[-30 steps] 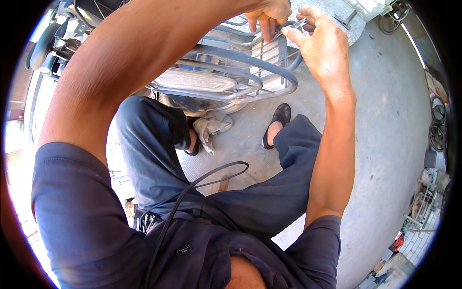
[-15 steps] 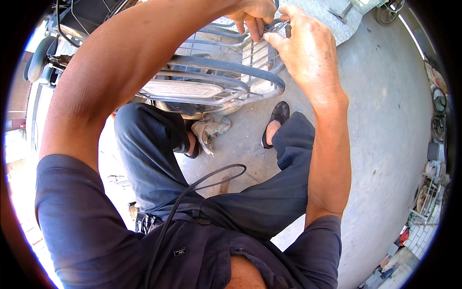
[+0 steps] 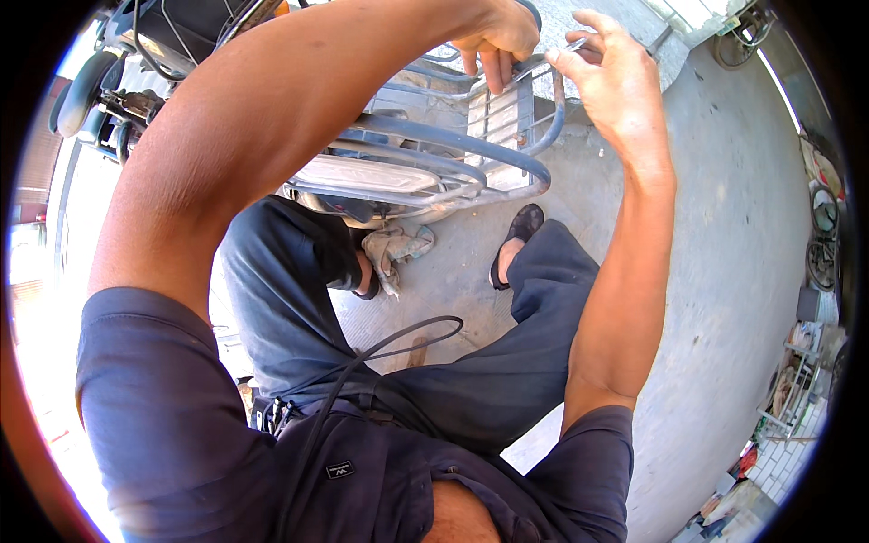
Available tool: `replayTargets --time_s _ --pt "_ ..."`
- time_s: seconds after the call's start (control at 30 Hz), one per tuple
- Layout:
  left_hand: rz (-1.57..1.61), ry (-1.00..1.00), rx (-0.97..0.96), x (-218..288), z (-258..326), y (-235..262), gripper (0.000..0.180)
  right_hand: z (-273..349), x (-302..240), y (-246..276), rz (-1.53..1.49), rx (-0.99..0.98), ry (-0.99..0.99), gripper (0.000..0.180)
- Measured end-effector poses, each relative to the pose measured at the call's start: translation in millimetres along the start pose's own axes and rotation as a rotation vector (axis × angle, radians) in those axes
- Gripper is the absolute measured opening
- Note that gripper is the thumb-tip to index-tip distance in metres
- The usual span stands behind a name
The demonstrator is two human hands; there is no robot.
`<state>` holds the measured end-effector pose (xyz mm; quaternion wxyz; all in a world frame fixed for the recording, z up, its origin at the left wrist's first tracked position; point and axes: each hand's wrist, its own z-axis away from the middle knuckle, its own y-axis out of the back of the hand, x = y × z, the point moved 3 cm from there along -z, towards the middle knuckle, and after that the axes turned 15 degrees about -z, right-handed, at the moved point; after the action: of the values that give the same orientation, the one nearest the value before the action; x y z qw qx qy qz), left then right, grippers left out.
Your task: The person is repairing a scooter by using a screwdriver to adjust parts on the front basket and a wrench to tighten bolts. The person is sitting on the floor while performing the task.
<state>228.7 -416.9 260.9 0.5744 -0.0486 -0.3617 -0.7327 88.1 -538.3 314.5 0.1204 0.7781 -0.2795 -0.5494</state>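
Note:
My left hand [image 3: 493,41] reaches over the grey metal rear rack [image 3: 434,145] of a two-wheeler, its fingers curled down over a top bar of the rack's upright grille [image 3: 507,118]. To its right, my right hand [image 3: 615,81] is raised with the outer fingers spread. Its thumb and forefinger pinch a small thin metal piece [image 3: 577,43] at the grille's upper corner. Both forearms stretch up from the lower edge. My legs in dark blue trousers [image 3: 299,299] are bent beneath the rack.
A crumpled grey rag [image 3: 398,249] lies on the concrete floor [image 3: 724,271] by my black sandal [image 3: 523,224]. A black cable [image 3: 407,339] loops over my lap. The vehicle's seat and tyre [image 3: 86,86] are at upper left. Wheels [image 3: 822,213] and clutter line the right edge.
The view has tilted, so the rack and both hands sit lower in frame. My right hand has drawn slightly right of the left and its fingers have spread.

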Motion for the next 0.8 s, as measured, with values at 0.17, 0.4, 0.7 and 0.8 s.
replayTargets --time_s 0.17,0.4,0.7,0.8 --pt "-0.096 0.034 -0.032 1 3 5 0.052 2 -17 -4 0.056 -0.008 -0.012 0.058" --pt "0.022 0.004 -0.016 -7 -12 -1 0.045 16 -16 -3 0.078 -0.049 -0.007 0.055" --pt "0.018 -0.029 -0.035 -11 -30 0 0.038 31 -31 -9 0.148 -0.087 -0.008 0.054" --pt "0.007 -0.005 -0.061 -12 -39 2 0.037 32 -27 -8 0.154 -0.058 0.025 0.054"
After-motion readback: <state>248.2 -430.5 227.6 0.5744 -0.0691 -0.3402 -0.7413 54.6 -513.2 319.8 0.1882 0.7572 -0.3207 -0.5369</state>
